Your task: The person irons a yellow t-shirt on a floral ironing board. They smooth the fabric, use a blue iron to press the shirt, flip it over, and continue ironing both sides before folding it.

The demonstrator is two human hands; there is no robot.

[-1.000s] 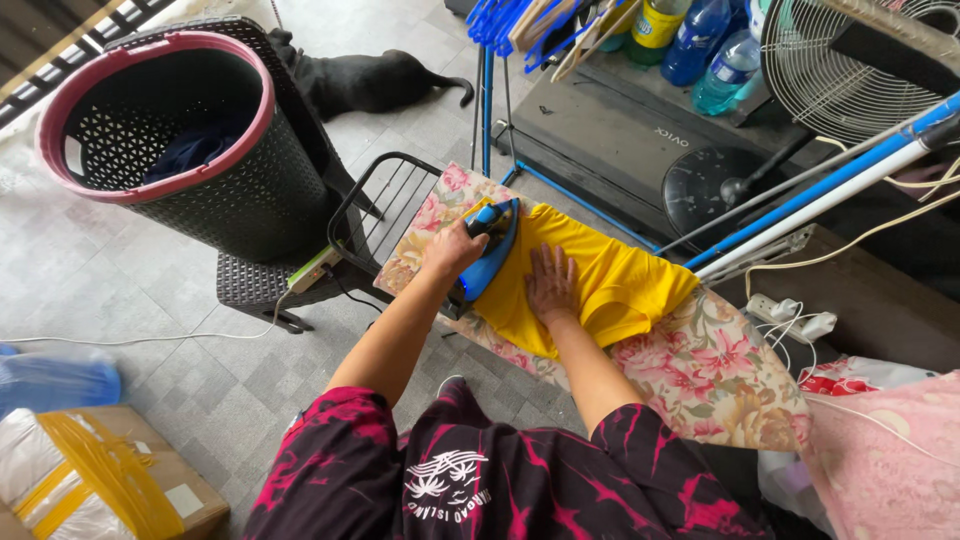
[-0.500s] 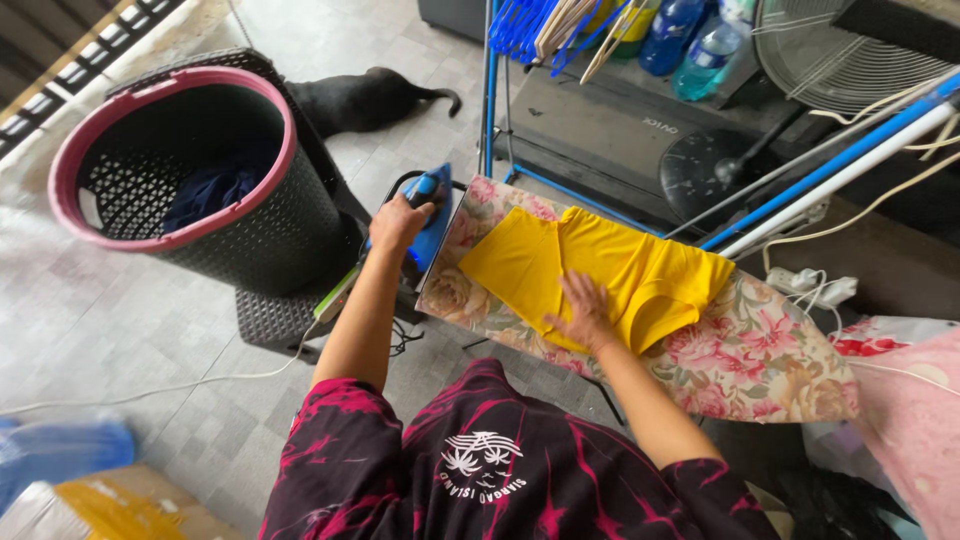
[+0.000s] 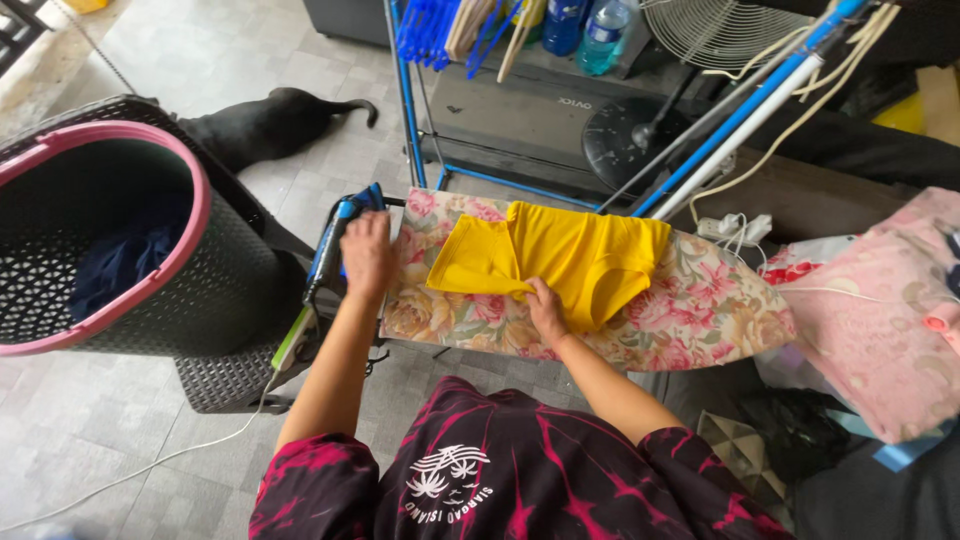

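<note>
A folded yellow cotton shirt [image 3: 555, 255] lies across a floral-covered ironing board [image 3: 700, 310]. The right hand [image 3: 545, 310] pinches its near edge with closed fingers. The left hand [image 3: 367, 255] grips a blue steam iron [image 3: 335, 240] standing at the board's left end, beside a black laundry basket with a pink rim [image 3: 150, 270].

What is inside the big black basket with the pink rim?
Inside the basket lies some dark blue cloth. The near wall hides the bottom, so anything beneath the cloth cannot be seen.

The left hand [image 3: 367, 255] now has the blue iron [image 3: 335, 240] off the yellow shirt [image 3: 555, 255], parked beyond the board's end. The right hand [image 3: 545, 308], earlier flat on the shirt, now pinches its near edge.
</note>
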